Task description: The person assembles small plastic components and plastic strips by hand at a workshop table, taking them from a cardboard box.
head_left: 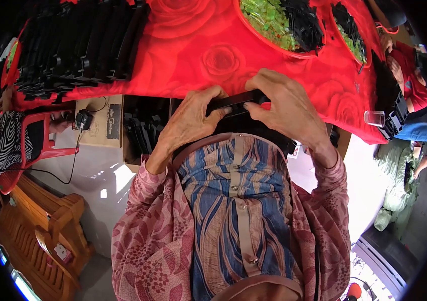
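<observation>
Between my two hands is a narrow black plastic piece [237,102], held level just off the near edge of the red rose-patterned tablecloth [183,65]. My left hand [193,116] pinches its left end between thumb and fingers. My right hand [284,104] is closed around the other end, its thumb along the near side. The fingers cover both ends, so the piece's full shape cannot be made out. Beyond my left hand, a large stack of long black plastic parts [80,42] lies on the cloth.
A red basin [278,50] of small green and black pieces stands at the back right, with a second basin [346,45] beside it. Below the table's edge, a cardboard box [130,135] holds black parts. A clear cup [374,118] is at the right. People sit on both sides.
</observation>
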Tool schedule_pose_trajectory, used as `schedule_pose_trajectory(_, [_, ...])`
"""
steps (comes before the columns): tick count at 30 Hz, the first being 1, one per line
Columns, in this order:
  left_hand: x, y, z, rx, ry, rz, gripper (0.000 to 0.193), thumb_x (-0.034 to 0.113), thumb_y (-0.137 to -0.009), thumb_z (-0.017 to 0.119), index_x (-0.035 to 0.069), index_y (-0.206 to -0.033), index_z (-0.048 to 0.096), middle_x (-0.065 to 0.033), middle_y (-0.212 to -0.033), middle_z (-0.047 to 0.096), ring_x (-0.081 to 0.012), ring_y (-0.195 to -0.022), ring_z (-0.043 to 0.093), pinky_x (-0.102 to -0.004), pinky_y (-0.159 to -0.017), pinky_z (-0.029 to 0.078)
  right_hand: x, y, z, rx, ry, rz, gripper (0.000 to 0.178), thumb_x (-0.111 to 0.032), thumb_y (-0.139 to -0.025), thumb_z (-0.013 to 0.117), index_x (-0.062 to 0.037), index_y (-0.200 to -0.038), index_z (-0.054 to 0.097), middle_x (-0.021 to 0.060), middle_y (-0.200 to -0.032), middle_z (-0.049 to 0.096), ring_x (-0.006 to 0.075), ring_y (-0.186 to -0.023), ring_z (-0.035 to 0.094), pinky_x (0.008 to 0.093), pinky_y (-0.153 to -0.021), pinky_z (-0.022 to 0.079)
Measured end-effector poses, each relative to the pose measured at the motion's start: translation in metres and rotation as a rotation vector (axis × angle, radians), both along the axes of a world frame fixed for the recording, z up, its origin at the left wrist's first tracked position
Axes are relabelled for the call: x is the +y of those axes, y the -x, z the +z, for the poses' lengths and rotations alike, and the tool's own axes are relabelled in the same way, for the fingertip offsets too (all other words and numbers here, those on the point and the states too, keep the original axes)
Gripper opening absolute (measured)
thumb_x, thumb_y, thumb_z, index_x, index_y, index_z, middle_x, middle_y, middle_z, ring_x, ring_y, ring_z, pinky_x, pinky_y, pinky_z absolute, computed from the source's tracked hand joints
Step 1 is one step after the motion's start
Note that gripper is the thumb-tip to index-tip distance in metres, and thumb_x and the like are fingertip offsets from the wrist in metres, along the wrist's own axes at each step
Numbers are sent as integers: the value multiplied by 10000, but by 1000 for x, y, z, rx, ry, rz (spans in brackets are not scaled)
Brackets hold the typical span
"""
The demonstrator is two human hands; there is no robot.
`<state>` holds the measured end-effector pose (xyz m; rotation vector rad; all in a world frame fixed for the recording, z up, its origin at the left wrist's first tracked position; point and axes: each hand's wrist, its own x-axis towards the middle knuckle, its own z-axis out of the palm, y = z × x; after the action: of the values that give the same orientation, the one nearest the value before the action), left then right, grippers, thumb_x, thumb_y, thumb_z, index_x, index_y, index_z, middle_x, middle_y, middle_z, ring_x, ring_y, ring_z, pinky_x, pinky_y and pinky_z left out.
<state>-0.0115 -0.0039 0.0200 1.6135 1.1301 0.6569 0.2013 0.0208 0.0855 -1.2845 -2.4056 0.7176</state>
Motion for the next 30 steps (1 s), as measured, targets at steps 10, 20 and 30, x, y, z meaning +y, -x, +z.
schedule_pose_trajectory(10, [-3, -2, -17, -48, 29, -4, 239, 75, -780, 581, -88, -955, 588, -247, -780, 606, -344, -702, 601, -397, -662, 455, 21, 9, -13, -180, 281, 148, 267, -178, -724, 694, 30, -872, 618, 197, -795, 622, 365, -776, 613, 433, -685, 457])
schedule_pose_trajectory(20, [-8, -8, -18, 26, 41, 18, 280, 98, -759, 538, -81, -967, 596, -267, -777, 610, -410, -762, 624, -440, -713, 483, 19, 13, -22, -168, 350, 113, 289, -218, -673, 648, 51, -775, 628, 215, -631, 570, 368, -630, 588, 459, -584, 428])
schedule_pose_trajectory(30, [-28, -10, -33, 152, 18, -152, 291, 68, -753, 534, -43, -1021, 553, -266, -698, 589, -454, -738, 611, -511, -693, 470, -7, 14, -33, -246, 430, 119, 289, -188, -691, 660, 62, -824, 607, 225, -658, 570, 352, -599, 578, 426, -560, 420])
